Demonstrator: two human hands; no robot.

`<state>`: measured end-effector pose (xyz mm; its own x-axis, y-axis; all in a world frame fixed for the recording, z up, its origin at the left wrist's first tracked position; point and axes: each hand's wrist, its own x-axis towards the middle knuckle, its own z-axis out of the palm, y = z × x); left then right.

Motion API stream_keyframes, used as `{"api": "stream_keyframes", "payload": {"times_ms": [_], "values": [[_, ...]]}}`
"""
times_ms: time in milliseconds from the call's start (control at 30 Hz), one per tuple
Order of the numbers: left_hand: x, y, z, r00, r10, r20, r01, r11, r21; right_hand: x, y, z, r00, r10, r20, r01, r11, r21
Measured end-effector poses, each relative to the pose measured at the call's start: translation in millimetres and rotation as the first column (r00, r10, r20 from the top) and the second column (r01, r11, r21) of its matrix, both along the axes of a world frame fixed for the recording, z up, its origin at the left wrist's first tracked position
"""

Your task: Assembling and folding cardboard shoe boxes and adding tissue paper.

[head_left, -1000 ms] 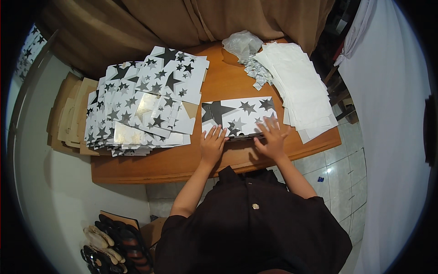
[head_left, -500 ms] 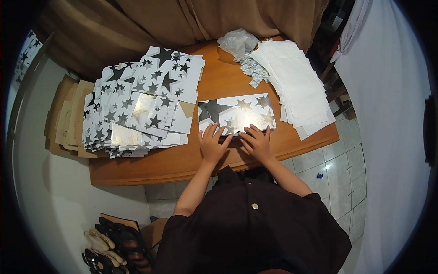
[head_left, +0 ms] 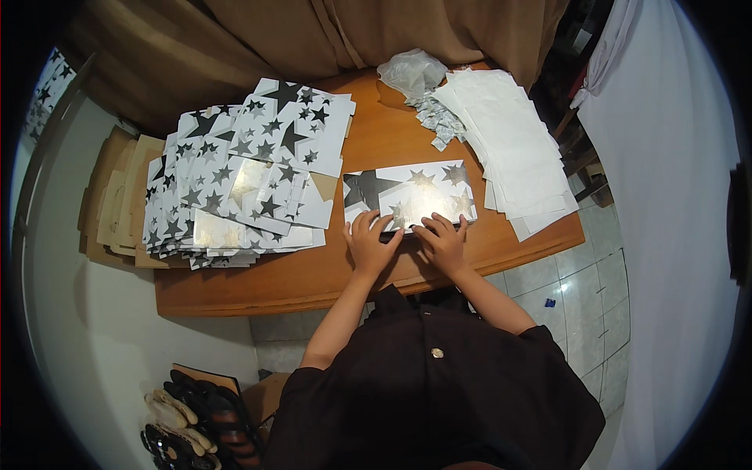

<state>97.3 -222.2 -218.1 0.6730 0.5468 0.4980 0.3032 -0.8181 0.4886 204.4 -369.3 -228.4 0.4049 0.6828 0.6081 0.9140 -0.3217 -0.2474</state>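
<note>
A closed, flat rectangular carton (head_left: 427, 188), white with black and grey stars, lies in front of me on the table. My left hand (head_left: 370, 243) touches its near edge left of the middle, fingers apart on the top. At the same edge, further right, my right hand (head_left: 443, 244) rests with its fingers spread over the rim. The two thumbs point toward each other at the front side, close together. Neither hand lifts the carton. Its front face is mostly hidden by my hands.
Star-printed flat cartons (head_left: 258, 168) are piled at the table's left, beside brown cardboard sheets (head_left: 117, 204). White paper sheets (head_left: 509, 141) are stacked at right. Small sachets (head_left: 439, 121) spill by a clear plastic bag (head_left: 413, 73). Shoes (head_left: 188, 419) stand at lower left, off the wooden table (head_left: 235, 299).
My left fingers have curled slightly and shifted along the carton's near edge; my right hand has barely moved. The carton stays in place. The whole view has shifted a little.
</note>
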Motion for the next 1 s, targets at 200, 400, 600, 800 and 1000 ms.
{"api": "stream_keyframes", "payload": {"times_ms": [200,400,600,800,1000], "values": [[-1,1,-4,0.999,-0.039,-0.005,0.039,0.997,0.067,11,5,7,0.999,-0.029,-0.043,0.032,0.996,0.077],[4,10,-24,0.998,-0.021,0.067,0.012,0.993,0.121,26,7,12,0.995,0.082,0.063,-0.087,0.993,0.084],[4,11,-25,0.998,-0.019,0.068,0.006,0.983,0.184,60,14,49,0.969,0.058,-0.240,-0.062,0.998,-0.008],[7,18,-7,0.990,-0.138,0.019,0.135,0.984,0.114,150,4,18,0.873,-0.181,-0.452,0.250,0.963,0.097],[16,24,-5,0.991,-0.134,-0.017,0.135,0.983,0.123,177,-31,-29,0.034,0.102,-0.994,-0.026,0.994,0.102]]}}
